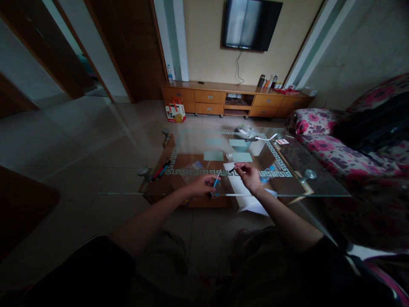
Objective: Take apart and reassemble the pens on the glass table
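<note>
Both hands hover over the near edge of a glass coffee table (306,187). My left hand (203,184) is closed around a thin blue pen (217,179) whose tip points up and to the right. My right hand (248,175) pinches a small dark piece, perhaps the pen's cap (231,169), just right of the pen's tip; the two are a little apart. A white sheet of paper (238,185) lies on the glass under my right hand and hangs over the near edge.
Pale green cards (213,156) and a small roll (229,156) lie farther back on the glass, several pens (160,171) at its left edge. A basket (242,146) stands at the far end. A floral sofa (345,149) flanks the right; a wooden TV cabinet (236,99) is behind.
</note>
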The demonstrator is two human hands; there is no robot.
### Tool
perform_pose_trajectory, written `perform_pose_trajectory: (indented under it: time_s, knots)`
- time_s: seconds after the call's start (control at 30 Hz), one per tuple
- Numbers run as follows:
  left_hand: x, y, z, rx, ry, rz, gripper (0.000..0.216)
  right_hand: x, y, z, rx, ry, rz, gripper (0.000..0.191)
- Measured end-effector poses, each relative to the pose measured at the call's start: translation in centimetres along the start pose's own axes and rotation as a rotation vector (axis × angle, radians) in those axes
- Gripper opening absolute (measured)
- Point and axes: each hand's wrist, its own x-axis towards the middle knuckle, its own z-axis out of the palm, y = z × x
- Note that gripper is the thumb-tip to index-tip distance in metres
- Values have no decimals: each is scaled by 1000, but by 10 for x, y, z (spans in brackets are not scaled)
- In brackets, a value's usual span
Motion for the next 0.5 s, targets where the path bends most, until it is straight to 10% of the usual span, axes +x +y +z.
perform_pose_trajectory:
  time_s: [0.5]
  knots:
    - [-2,8,2,58,-125,0,55,-5,-6,10,180,-44,123,48]
